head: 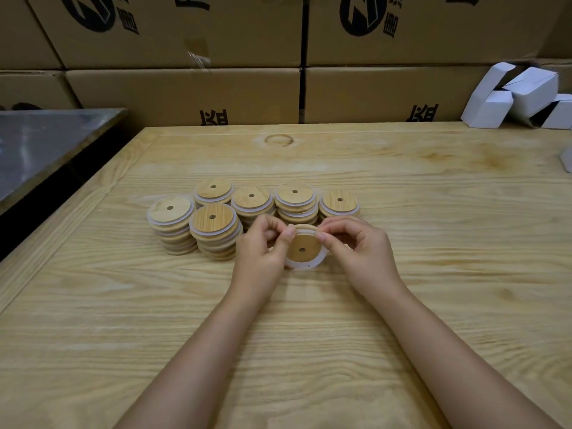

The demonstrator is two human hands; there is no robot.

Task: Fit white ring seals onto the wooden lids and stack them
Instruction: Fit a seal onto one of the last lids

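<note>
A round wooden lid (305, 247) with a small centre hole is held tilted just above the table, between both hands. A white ring seal (306, 265) wraps its lower rim. My left hand (263, 252) pinches the lid's upper left edge with thumb and fingers. My right hand (359, 249) pinches the upper right edge, where the seal meets the lid. Behind them stand several stacks of sealed lids: a tall stack (170, 224) at the left, another (215, 230) beside it, and further stacks (295, 201) in a row behind.
The wooden table (433, 212) stretches wide on all sides. Cardboard boxes (185, 88) wall off the back. Folded white cartons (520, 97) lie at the back right. A dark metal surface (46, 144) adjoins the table's left edge.
</note>
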